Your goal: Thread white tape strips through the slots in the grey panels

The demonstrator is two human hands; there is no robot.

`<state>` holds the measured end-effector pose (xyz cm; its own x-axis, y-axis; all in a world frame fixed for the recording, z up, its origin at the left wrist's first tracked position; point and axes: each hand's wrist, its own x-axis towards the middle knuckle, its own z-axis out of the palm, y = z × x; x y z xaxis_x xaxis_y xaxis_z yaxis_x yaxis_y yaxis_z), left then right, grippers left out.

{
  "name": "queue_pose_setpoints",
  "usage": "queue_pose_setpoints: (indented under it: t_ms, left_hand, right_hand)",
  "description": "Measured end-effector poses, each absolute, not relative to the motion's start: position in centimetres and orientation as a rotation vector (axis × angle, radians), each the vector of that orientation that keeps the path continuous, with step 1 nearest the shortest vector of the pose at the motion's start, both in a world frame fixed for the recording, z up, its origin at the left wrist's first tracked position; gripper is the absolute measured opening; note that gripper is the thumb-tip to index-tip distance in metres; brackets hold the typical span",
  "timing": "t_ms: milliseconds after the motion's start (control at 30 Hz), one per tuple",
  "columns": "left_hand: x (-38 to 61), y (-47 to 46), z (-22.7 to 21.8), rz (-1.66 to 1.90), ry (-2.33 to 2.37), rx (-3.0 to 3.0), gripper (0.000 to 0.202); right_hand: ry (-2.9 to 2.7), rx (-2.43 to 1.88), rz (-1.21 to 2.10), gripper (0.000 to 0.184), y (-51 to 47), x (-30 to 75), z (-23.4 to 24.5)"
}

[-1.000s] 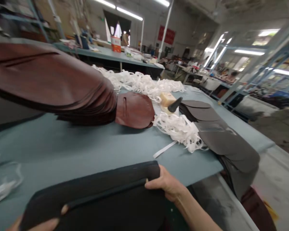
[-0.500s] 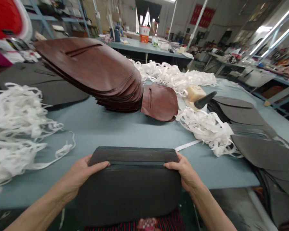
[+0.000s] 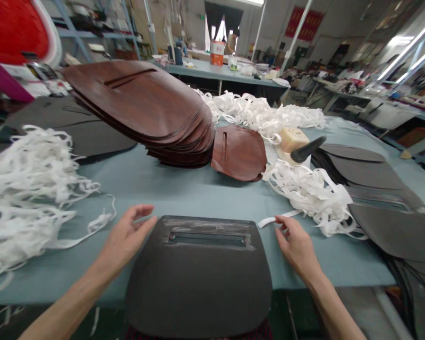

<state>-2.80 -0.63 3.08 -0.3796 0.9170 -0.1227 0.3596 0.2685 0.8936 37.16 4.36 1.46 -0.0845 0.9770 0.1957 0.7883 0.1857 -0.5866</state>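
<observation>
A dark grey, leather-like panel (image 3: pixel 201 278) with rounded corners lies flat at the table's near edge, partly overhanging it. Near its top runs a narrow slot (image 3: pixel 208 239) ringed by pale smears. My left hand (image 3: pixel 127 236) is beside the panel's upper left corner, thumb and fingers apart, holding nothing. To the right of the panel, my right hand (image 3: pixel 296 242) has thumb and fingers parted. Its fingertips are at a white tape strip (image 3: pixel 267 222); whether they touch it I cannot tell. The strip leads toward a tangled pile of white tape (image 3: pixel 308 193).
Brown slotted panels (image 3: pixel 145 101) are stacked behind, beside a smaller brown piece (image 3: pixel 239 153). A yellowish block (image 3: pixel 293 140) and a dark handle-like object (image 3: pixel 308 149) sit at right. More dark panels (image 3: pixel 378 203) lie rightward. White tape (image 3: pixel 31 179) heaps at left.
Both hands have let go of the dark panel and moved outward to either side. The panel now lies flat with its slot and smears showing; before, its top part looked folded or layered.
</observation>
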Motion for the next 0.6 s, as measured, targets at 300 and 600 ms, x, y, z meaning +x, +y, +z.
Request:
queue_pose_setpoints:
  t_ms: [300, 600]
  left_hand:
    - [9.4, 2.5, 5.2, 0.910, 1.455, 1.846, 0.018]
    - [24.3, 7.7, 4.6, 0.581, 1.360, 1.846, 0.027]
  right_hand:
    - [-2.370, -1.511, -0.209, 0.018, 6.5, 39.5, 0.6]
    - [-2.279, -1.420, -0.307, 0.021, 6.0, 40.3, -0.3]
